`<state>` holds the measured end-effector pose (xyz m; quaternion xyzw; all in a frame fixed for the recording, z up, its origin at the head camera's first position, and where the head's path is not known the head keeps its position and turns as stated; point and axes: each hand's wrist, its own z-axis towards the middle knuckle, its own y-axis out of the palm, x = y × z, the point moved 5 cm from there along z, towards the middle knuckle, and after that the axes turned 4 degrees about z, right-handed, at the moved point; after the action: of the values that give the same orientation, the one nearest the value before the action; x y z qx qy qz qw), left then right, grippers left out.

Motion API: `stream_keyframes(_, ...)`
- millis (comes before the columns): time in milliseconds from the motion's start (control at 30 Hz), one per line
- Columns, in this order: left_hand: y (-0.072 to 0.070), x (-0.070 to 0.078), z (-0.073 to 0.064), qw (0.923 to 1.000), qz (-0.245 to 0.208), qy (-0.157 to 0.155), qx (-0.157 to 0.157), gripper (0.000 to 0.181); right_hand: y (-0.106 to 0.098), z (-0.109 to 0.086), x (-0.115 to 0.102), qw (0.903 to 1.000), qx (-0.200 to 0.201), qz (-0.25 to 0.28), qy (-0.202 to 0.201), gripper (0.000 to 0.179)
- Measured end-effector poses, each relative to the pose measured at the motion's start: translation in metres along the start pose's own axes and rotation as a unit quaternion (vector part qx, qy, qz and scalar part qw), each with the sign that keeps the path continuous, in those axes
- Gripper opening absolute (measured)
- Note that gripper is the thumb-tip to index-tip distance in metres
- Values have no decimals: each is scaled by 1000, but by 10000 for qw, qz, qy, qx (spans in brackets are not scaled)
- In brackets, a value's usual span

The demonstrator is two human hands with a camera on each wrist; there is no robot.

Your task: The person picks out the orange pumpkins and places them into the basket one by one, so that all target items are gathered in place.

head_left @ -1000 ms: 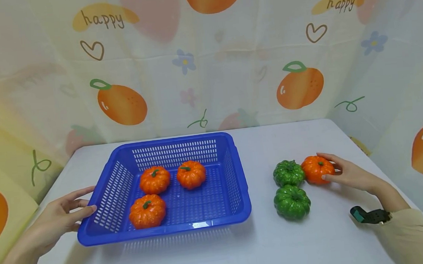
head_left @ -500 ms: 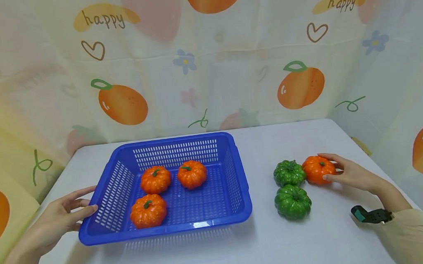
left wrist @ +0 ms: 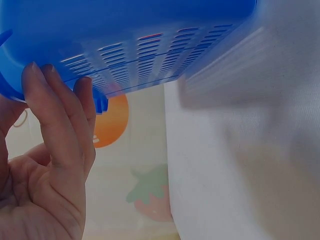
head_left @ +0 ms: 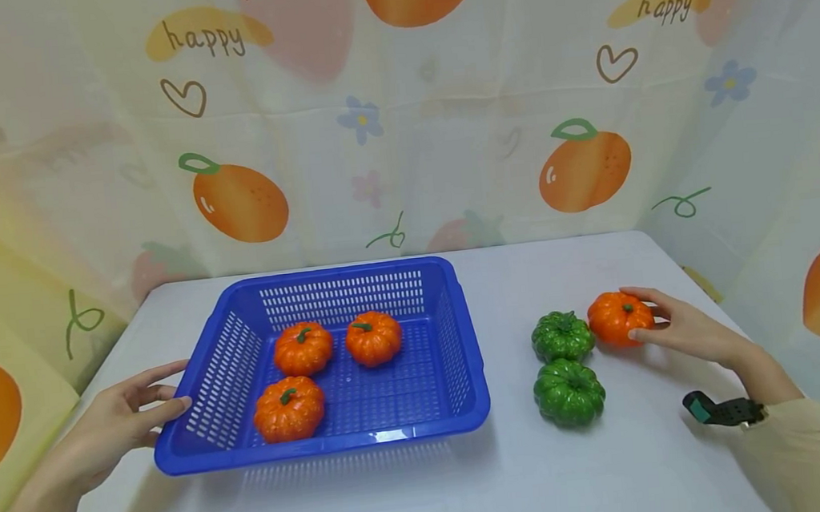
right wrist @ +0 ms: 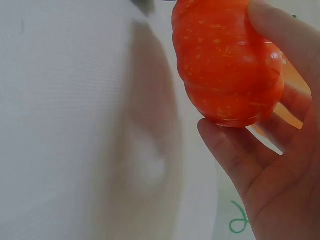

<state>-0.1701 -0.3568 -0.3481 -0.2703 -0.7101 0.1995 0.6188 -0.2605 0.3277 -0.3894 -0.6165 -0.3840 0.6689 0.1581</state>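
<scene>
My right hand (head_left: 694,334) grips a small orange pumpkin (head_left: 619,318), thumb on the near side and fingers round the far side. In the right wrist view this pumpkin (right wrist: 227,62) appears held just off the white table. Left of it, two green pumpkins (head_left: 562,336) sit one in front of the other. My left hand (head_left: 116,428) holds the left rim of a blue plastic basket (head_left: 323,438), and its fingers (left wrist: 60,120) reach under the rim in the left wrist view. Three orange pumpkins (head_left: 289,409) lie inside, toward the basket's left and back.
A white cloth covers the table (head_left: 529,480). Behind it hangs a printed curtain (head_left: 446,165) with oranges, hearts and lettering. Dark straps (head_left: 724,410) show at both wrists.
My right hand has raised the orange pumpkin slightly off the table, beside the green ones. The left hand keeps its hold on the basket, which stays put.
</scene>
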Motion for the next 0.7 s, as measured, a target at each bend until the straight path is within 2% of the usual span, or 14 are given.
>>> stream_keyframes(367, 0, -1, 1, 10000, 54, -43, 38, 70, -14, 3, -11, 9998, 176, -43, -112, 68)
stream_keyframes(700, 0, -1, 0, 10000, 40, -45, 12, 70, -21, 7, -29, 9985, 297, 10, -467, 64)
